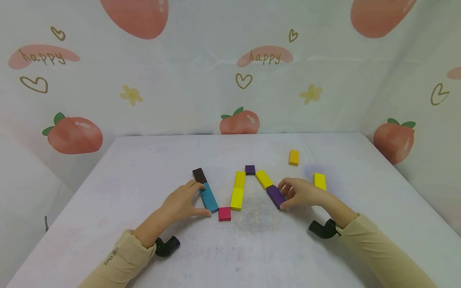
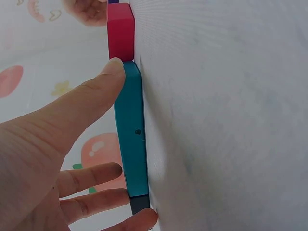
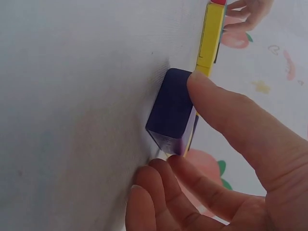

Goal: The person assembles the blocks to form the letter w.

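My left hand [image 1: 181, 201] lies along a blue wooden block [image 1: 209, 197]. Its thumb touches the near end, as the left wrist view shows, and the other fingers stretch loosely beside the far end. Beyond the blue block a black block [image 1: 199, 175] continues the line; a red block [image 1: 225, 214] sits by its near end. With thumb and a curled forefinger, my right hand [image 1: 300, 193] pinches a purple block [image 3: 171, 103] resting on the table. A yellow block [image 1: 264, 179] adjoins its far end. Two yellow blocks [image 1: 237, 199] and a small purple block [image 1: 250, 170] form the zigzag's middle.
An orange-yellow block [image 1: 293, 157] lies apart toward the back right. Another yellow block [image 1: 319, 181] stands just behind my right wrist. The white-covered table [image 1: 162, 156] ends at a curtain [image 1: 187, 80] printed with peaches.
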### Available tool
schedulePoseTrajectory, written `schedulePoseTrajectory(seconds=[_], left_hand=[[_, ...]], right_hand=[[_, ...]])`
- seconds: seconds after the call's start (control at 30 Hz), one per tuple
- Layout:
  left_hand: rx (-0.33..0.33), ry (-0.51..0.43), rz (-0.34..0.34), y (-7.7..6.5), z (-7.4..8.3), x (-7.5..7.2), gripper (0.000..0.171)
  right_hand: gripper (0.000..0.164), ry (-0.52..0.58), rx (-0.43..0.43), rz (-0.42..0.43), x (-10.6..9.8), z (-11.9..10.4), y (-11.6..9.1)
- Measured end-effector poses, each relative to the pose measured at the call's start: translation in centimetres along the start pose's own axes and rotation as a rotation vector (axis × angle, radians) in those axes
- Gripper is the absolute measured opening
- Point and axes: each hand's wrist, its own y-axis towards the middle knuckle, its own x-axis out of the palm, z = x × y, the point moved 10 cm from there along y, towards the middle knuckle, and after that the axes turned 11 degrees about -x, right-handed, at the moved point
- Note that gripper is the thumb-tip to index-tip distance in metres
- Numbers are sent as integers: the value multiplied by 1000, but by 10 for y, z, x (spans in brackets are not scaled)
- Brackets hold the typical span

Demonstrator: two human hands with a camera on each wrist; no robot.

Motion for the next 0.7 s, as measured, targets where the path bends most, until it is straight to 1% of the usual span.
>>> schedulePoseTrajectory(seconds=[0.33, 0.7], left_hand=[[4, 1, 1, 0, 1, -1, 75], [2, -11, -2, 1, 0, 0, 76]], right_hand=[[51, -3, -15, -1, -1, -3, 2], [50, 4, -20, 1, -1, -1, 3]])
